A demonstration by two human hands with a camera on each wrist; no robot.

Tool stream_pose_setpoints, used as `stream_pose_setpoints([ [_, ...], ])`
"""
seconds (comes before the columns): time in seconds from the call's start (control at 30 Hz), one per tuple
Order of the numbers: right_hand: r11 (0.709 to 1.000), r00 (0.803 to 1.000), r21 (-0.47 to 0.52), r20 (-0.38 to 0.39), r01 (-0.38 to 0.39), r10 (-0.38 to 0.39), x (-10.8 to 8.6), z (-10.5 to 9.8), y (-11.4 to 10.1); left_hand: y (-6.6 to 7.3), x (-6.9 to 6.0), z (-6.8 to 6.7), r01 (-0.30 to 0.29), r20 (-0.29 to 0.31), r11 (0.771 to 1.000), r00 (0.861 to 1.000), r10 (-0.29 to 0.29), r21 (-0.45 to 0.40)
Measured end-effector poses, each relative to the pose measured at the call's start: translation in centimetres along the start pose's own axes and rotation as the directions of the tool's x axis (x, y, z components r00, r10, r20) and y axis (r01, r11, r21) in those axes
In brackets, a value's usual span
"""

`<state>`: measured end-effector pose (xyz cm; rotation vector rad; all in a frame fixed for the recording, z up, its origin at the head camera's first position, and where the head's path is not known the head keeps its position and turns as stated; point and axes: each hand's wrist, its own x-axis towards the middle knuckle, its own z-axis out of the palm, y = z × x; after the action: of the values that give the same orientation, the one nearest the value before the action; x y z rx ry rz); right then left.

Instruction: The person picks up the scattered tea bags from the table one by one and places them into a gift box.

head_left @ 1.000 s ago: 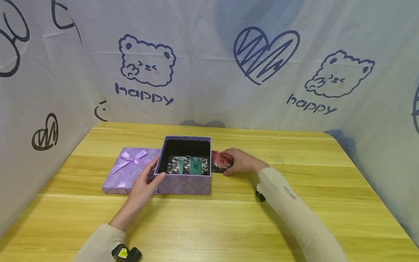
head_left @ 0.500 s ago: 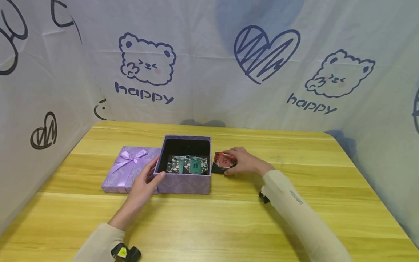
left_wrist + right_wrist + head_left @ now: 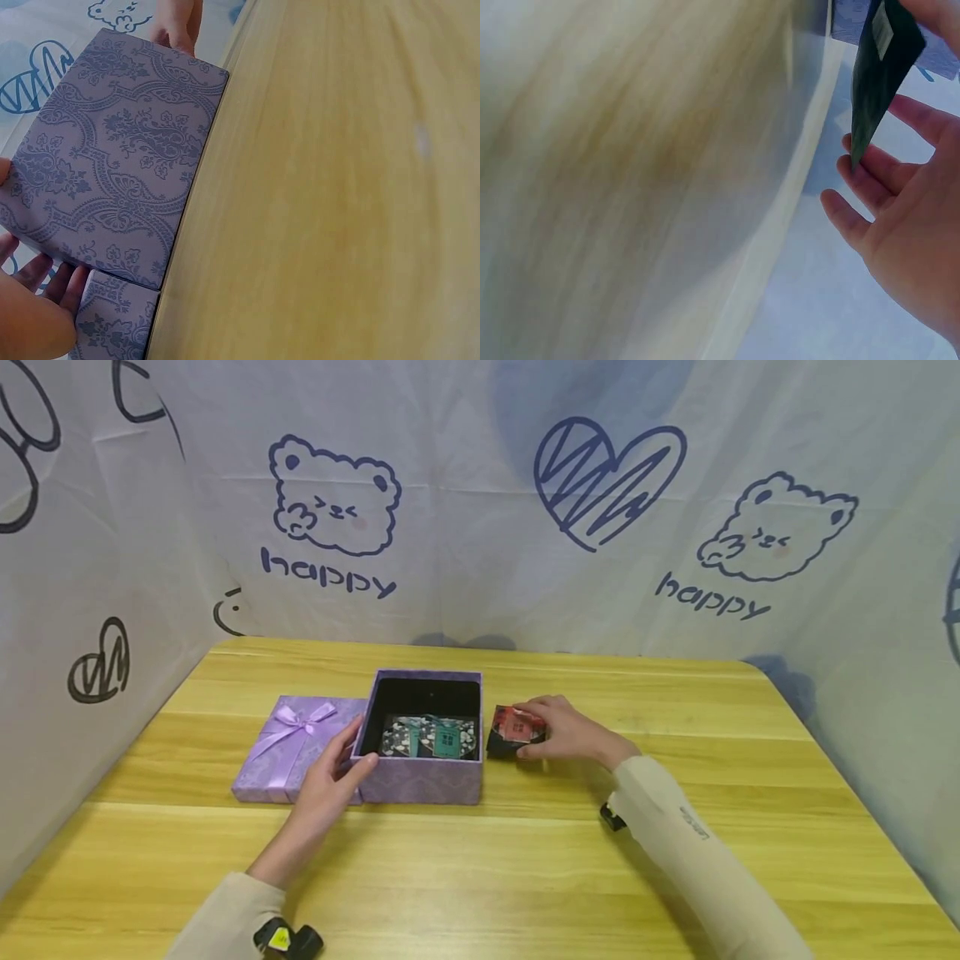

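Observation:
A purple patterned gift box [image 3: 420, 782] stands without its lid, its inside black. Several dark packets with green labels [image 3: 447, 742] lie in it. My left hand [image 3: 327, 777] holds the box's front left corner, thumb at the rim and fingers along the left side. Just right of the box, my right hand [image 3: 572, 735] pinches a flat red and black packet [image 3: 513, 728] between thumb and fingers. The right wrist view shows this packet's dark underside [image 3: 885, 82], tilted; how many packets are held I cannot tell.
The purple box lid [image 3: 262, 770] with a ribbon bow lies against the box's left side, partly behind the left hand. Yellow wood-grain table [image 3: 450, 877] extends around. A white cloth [image 3: 480, 560] with drawings hangs behind the table and at both sides.
My right hand has drawn the red packet slightly to the right, away from the box wall, opening a gap. The left hand and the box have stayed in place.

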<state>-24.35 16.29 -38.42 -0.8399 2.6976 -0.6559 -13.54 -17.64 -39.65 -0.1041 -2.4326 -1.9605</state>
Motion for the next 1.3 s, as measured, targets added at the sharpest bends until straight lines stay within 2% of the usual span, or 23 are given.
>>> stream_pose_setpoints([
  [0.37,1.0,0.999,0.01,-0.045,0.016,-0.015,-1.3,-0.5,-0.5,-0.1,0.0,-0.2,-0.002,0.001,1.0,1.0,0.002,-0.003],
  [0.57,0.998,0.998,0.065,-0.067,0.006,-0.002,-2.0,-0.9,-1.0,-0.2,0.0,-0.2,0.001,0.0,1.0,1.0,-0.001,0.0],
  [0.87,0.996,0.997,0.086,-0.076,0.018,-0.012,-2.6,-1.4,-1.3,0.1,-0.1,-0.2,-0.004,-0.016,1.0,1.0,0.004,0.004],
  [1.3,0.993,0.99,0.074,-0.117,0.087,-0.078,-2.8,-2.8,-2.3,-0.2,0.1,0.0,-0.019,-0.014,1.0,1.0,0.019,-0.005],
])
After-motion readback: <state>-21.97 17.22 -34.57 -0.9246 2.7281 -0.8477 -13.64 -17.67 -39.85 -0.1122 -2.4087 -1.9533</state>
